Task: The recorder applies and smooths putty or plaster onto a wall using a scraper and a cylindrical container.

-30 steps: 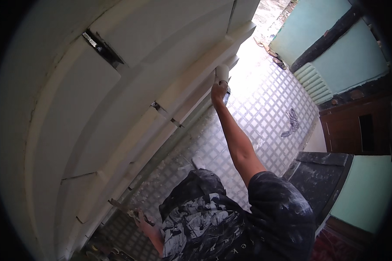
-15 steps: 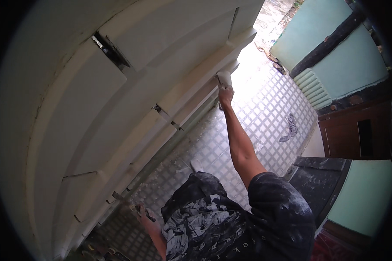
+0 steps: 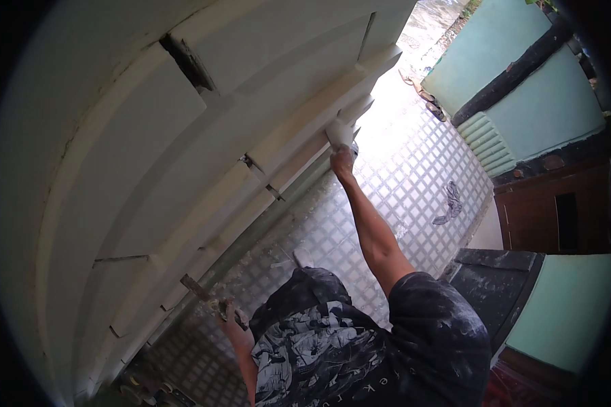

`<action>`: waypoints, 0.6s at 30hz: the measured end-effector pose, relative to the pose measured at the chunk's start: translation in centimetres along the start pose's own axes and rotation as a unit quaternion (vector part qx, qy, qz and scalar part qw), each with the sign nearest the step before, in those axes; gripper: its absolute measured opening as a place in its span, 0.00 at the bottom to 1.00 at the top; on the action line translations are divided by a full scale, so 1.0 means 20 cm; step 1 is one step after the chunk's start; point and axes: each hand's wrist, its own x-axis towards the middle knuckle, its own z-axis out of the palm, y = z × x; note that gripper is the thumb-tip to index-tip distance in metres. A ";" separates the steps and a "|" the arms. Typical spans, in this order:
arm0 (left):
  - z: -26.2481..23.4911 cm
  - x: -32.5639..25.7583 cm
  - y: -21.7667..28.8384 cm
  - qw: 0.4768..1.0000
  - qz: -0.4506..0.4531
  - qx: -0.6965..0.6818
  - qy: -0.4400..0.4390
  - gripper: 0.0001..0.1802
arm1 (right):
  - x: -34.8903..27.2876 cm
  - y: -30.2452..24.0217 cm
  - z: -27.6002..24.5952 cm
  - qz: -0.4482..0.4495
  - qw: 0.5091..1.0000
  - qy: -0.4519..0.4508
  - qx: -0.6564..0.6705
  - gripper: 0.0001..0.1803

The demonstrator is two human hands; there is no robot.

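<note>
My right arm reaches far out, and my right hand [image 3: 342,160] is closed on a broad, pale spreader [image 3: 339,133]. Its wide end lies against the stepped edge of the cream panelled surface [image 3: 251,146]. Low on the left, my left hand [image 3: 233,321] is wrapped round the handle of a putty knife [image 3: 196,289]. This knife has a narrow, stained blade that points up toward the same surface, apart from it as far as I can tell. Pale smears mark my left fingers. Dark gaps [image 3: 251,163] run between sections of the panelling.
Checkered floor tiles [image 3: 400,183] with pale dust spread below. A crumpled cloth [image 3: 449,203] lies on them, with sandals [image 3: 431,102] farther off. At right stand a green wall [image 3: 523,108], a brown wooden panel [image 3: 533,210] and a dark, dusty ledge [image 3: 485,285]. Several objects sit at lower left [image 3: 146,393].
My right hand has drawn the spreader slightly left and nearer along the panel edge, turning its wide end toward the surface. The left-hand putty knife has shifted slightly right and up.
</note>
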 end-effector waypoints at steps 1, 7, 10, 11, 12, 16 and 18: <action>0.00 0.00 0.01 1.000 0.000 -0.002 0.006 0.11 | -0.08 -0.05 -0.01 -0.124 0.990 -0.047 -0.036 0.10; -0.19 0.00 -0.06 0.973 0.135 0.188 0.015 0.11 | -0.50 -0.40 -0.25 -0.251 0.849 -0.457 0.092 0.13; -0.09 -0.02 0.06 0.998 0.030 -0.032 0.037 0.12 | -0.60 -0.33 -0.10 -0.101 0.972 -0.191 0.094 0.12; -0.10 -0.02 0.06 0.998 0.030 -0.039 0.031 0.12 | -0.70 -0.35 -0.06 -0.089 0.985 -0.140 0.042 0.12; -0.06 -0.03 0.09 0.996 0.005 -0.056 0.072 0.11 | -0.85 -0.30 0.02 -0.178 0.958 -0.219 0.052 0.11; -0.19 -0.07 0.07 0.989 -0.014 -0.079 0.125 0.10 | -1.39 -0.57 -0.07 -0.335 0.711 -0.606 0.122 0.08; -0.23 -0.07 0.08 0.982 -0.002 -0.091 0.166 0.10 | -1.45 -0.46 0.01 -0.406 0.802 -0.403 0.171 0.07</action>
